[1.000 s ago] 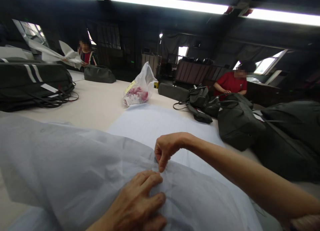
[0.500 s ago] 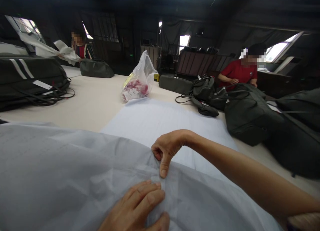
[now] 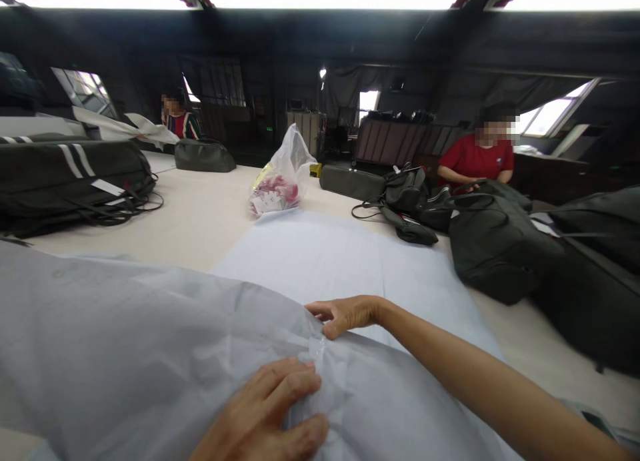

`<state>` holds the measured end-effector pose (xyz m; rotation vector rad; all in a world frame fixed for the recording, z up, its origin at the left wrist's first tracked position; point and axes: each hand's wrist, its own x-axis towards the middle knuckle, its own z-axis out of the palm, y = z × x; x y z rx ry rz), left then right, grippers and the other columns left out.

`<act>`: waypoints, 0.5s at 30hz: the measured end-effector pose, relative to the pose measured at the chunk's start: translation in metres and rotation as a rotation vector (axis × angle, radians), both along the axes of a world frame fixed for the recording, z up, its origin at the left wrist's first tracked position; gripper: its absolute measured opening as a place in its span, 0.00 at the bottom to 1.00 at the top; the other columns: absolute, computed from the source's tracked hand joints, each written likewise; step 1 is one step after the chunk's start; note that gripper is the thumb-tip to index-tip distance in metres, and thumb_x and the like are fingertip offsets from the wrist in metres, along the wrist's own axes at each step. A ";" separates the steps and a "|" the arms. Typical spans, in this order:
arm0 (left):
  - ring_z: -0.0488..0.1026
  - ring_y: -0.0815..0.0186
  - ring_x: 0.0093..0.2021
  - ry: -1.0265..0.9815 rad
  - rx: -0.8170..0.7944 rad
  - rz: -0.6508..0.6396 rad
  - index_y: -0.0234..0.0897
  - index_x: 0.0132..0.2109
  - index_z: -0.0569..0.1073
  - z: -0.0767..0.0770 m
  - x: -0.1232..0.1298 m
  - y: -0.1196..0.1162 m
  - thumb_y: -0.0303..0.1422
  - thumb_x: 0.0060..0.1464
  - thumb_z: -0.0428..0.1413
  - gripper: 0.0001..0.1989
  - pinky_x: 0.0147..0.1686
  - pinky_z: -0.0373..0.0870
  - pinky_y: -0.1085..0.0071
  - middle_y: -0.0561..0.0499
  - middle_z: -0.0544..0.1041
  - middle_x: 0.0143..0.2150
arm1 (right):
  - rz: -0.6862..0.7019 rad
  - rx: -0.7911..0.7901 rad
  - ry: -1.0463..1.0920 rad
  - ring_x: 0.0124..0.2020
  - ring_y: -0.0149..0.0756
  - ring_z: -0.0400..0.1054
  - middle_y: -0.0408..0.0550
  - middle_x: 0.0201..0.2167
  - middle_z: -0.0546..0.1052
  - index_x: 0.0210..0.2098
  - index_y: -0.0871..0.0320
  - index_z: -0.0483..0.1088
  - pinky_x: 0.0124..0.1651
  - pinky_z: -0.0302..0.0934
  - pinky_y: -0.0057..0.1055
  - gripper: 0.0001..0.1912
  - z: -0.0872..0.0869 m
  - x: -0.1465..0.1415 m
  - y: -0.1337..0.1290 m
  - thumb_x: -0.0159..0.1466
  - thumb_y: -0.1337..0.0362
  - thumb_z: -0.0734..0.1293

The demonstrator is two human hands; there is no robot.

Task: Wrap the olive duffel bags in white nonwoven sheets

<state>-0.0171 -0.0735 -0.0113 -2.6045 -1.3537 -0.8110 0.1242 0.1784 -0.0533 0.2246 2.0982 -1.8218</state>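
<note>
A large bulky bundle under pale grey wrapping paper (image 3: 165, 341) fills the near side of the table; what lies beneath is hidden. My left hand (image 3: 265, 404) lies on the paper's near face, fingers stretched out and thumb apart. At the bundle's top edge is my right hand (image 3: 347, 314), its fingers reaching over the far side and its thumb on the near side, apart from them. A shiny strip of clear tape (image 3: 320, 348) runs down the paper between both hands. Behind the bundle a flat pale sheet (image 3: 335, 251) covers part of the table.
A clear plastic bag (image 3: 280, 178) with red and white contents stands beyond the sheet. Dark bags (image 3: 505, 241) crowd the right side; a striped dark bag (image 3: 50, 181) sits left. Across the table are a person in red (image 3: 480, 158) and another person (image 3: 183, 124) further left.
My right hand has loosened from a pressing grip, its thumb drawn back toward the bundle's edge, baring the tape strip. My left hand stays nearly in place. The view has tilted up.
</note>
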 end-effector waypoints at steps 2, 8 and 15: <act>0.72 0.61 0.52 -0.019 -0.019 0.030 0.44 0.43 0.73 0.004 0.005 -0.002 0.41 0.62 0.53 0.09 0.53 0.72 0.67 0.47 0.76 0.48 | -0.087 0.130 -0.149 0.65 0.50 0.57 0.55 0.67 0.61 0.67 0.52 0.56 0.62 0.57 0.42 0.52 0.008 0.008 0.001 0.48 0.44 0.76; 0.71 0.62 0.48 -0.067 -0.123 0.095 0.43 0.41 0.74 0.004 0.014 -0.008 0.50 0.56 0.58 0.16 0.51 0.71 0.66 0.50 0.73 0.51 | -0.588 0.905 -0.037 0.64 0.54 0.59 0.60 0.62 0.67 0.60 0.60 0.67 0.67 0.48 0.50 0.32 0.079 0.023 -0.037 0.61 0.50 0.68; 0.75 0.60 0.50 -0.105 -0.257 -0.051 0.35 0.51 0.73 0.023 0.003 -0.005 0.48 0.58 0.57 0.23 0.51 0.71 0.68 0.45 0.79 0.48 | -0.522 0.488 0.118 0.66 0.46 0.56 0.52 0.66 0.63 0.64 0.56 0.62 0.69 0.48 0.44 0.36 0.112 -0.035 -0.154 0.64 0.41 0.60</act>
